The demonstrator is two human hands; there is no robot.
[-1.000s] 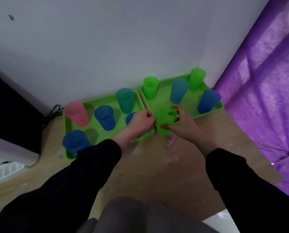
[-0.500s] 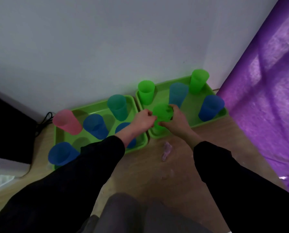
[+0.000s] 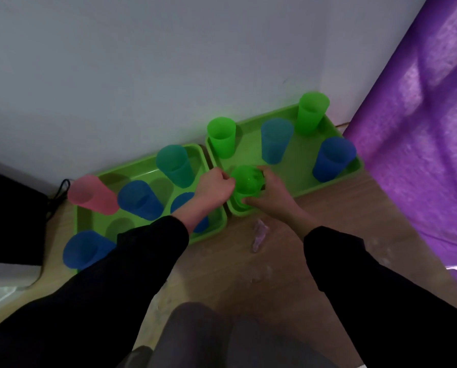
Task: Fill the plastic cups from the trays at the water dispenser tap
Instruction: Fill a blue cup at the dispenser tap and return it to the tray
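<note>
While both hands meet at the near left corner of the right tray (image 3: 336, 179), the right hand (image 3: 268, 193) wraps its fingers around the green cup (image 3: 247, 181) that stands there, and the left hand (image 3: 215, 185) touches the cup's rim with closed fingers; I cannot tell if this grip truly holds it. The cup is upright, inside the tray. Four other cups stand in this tray. The left tray (image 3: 142, 166), just beside it on the wooden floor (image 3: 288, 274), carries a pink cup (image 3: 93, 195), a teal cup (image 3: 175, 166) and blue cups
</note>
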